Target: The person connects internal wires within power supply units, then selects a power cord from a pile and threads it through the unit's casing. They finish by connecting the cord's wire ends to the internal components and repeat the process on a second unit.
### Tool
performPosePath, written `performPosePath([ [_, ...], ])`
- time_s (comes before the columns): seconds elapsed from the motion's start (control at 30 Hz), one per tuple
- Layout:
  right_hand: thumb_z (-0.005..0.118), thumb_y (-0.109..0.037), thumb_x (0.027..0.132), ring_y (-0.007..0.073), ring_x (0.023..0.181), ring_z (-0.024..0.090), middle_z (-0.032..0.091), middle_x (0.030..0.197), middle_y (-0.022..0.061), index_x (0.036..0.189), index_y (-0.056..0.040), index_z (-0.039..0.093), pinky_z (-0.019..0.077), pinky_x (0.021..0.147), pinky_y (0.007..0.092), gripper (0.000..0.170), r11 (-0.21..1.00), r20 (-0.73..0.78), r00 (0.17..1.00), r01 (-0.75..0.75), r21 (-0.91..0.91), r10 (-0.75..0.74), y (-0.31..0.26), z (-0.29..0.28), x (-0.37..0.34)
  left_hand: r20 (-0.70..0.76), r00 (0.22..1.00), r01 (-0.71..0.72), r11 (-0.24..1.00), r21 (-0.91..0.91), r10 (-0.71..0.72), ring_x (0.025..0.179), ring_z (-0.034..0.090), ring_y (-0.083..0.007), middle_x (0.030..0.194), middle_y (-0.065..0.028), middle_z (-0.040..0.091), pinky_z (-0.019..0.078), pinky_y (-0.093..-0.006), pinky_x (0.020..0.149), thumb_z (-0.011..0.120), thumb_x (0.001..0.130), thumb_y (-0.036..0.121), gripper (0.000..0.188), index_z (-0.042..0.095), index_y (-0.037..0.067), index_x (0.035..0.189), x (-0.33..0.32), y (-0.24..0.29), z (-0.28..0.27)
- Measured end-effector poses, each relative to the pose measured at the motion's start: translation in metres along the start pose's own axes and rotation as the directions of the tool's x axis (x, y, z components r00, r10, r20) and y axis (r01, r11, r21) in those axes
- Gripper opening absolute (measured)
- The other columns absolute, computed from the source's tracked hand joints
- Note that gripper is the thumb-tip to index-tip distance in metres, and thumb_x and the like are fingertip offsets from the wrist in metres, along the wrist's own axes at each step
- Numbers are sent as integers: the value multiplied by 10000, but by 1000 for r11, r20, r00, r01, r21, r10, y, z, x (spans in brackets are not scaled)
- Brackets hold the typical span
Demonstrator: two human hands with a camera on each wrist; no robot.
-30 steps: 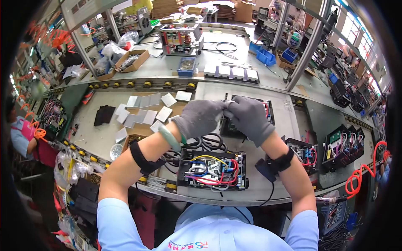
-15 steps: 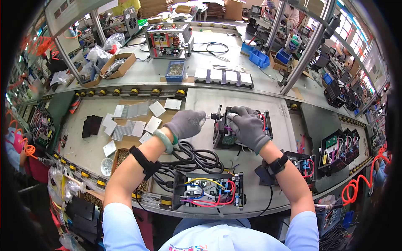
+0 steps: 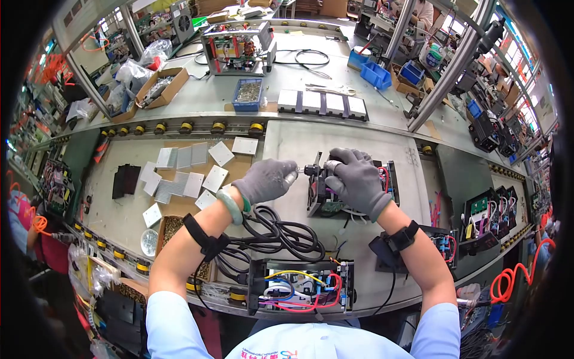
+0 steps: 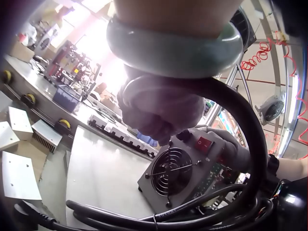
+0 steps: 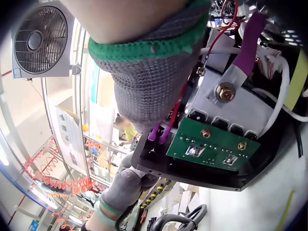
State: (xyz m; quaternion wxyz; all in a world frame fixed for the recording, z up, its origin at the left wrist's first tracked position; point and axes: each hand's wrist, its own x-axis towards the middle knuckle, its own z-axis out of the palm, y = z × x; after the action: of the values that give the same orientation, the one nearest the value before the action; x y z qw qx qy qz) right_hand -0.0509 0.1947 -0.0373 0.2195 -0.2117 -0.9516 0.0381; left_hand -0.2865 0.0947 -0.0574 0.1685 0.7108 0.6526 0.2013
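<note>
In the head view, the gloved left hand has its fingertips together beside a black round fitting on the end panel of an open electronics unit; a small pale part shows at the fingertips. The gloved right hand reaches over the unit, fingers curled at the panel's top. The left wrist view shows the left hand above the panel's fan and red switch. Beneath the right hand, in the right wrist view, is a green board; the right fingertips are hidden.
Coiled black cable and a second open unit lie nearer the body. Metal plates are scattered on cardboard at left. Another unit sits at right, and a blue box of small parts stands behind.
The hands, together a second ago, have moved apart: the left drew back leftward, uncovering the black fitting. Since half a second ago both have barely moved relative to the unit.
</note>
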Motion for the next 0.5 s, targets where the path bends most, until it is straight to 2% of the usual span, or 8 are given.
performPosePath([
  [0.03,669,-313,851,335,1156,565,611,1238,140,1049,-76,721,404,1028,472,313,1000,-1,1000,-1,-5,1,-1,-2,0,2,1000,1,1000,-3,-1,782,660,-404,813,-214,669,531,-464,699,573,957,247,194,667,93,1027,1,3,-3],
  [0.1,671,-309,850,336,1158,565,612,1240,139,1046,-81,722,404,1029,472,305,1000,4,1000,-8,0,8,-1,-2,1,-10,1000,18,992,121,-17,774,660,-404,811,-210,669,532,-466,681,576,957,253,184,673,109,1015,1,9,-6],
  [0.2,675,-291,849,335,1157,566,623,1227,132,1034,-102,731,409,1021,468,270,1000,-21,1000,-2,1,2,-3,0,0,-32,999,-18,995,100,22,762,653,-414,796,-224,659,530,-468,654,587,952,248,177,674,115,1030,5,3,-5],
  [0.23,675,-289,850,333,1154,568,624,1227,131,1029,-102,733,411,1018,467,265,1000,-22,1000,1,2,-1,-2,0,0,-53,998,-35,999,11,36,733,679,-332,781,-182,678,531,-409,683,591,956,227,187,670,83,1044,5,-1,-3],
  [0.27,674,-287,850,331,1152,570,625,1226,131,1023,-101,734,413,1015,465,261,1000,-27,1000,6,-1,-6,-2,1,0,-49,998,-31,999,5,32,733,679,-332,781,-182,678,531,-409,683,591,956,227,187,670,83,1044,7,-8,1],
  [0.33,669,-283,856,330,1149,571,627,1226,129,1015,-100,737,415,1011,464,252,1000,-23,1000,5,7,-5,0,2,0,53,999,15,940,-342,3,761,635,-188,801,-106,675,512,-342,755,585,963,205,200,665,38,1040,12,-18,5],
  [0.37,663,-278,862,329,1145,573,629,1226,127,1008,-99,740,417,1007,463,244,1000,-25,1000,7,13,-7,0,2,1,134,991,61,906,-419,-5,821,555,-117,854,-47,658,480,-293,808,565,971,186,207,658,10,1027,15,-24,6],
  [0.5,644,-259,873,307,1125,589,642,1218,95,984,-106,744,426,994,442,214,993,-2,998,-54,108,55,3,1,6,271,963,99,919,-382,9,810,562,-129,833,-46,643,479,-289,800,554,956,167,197,664,14,1012,19,-16,-12],
])
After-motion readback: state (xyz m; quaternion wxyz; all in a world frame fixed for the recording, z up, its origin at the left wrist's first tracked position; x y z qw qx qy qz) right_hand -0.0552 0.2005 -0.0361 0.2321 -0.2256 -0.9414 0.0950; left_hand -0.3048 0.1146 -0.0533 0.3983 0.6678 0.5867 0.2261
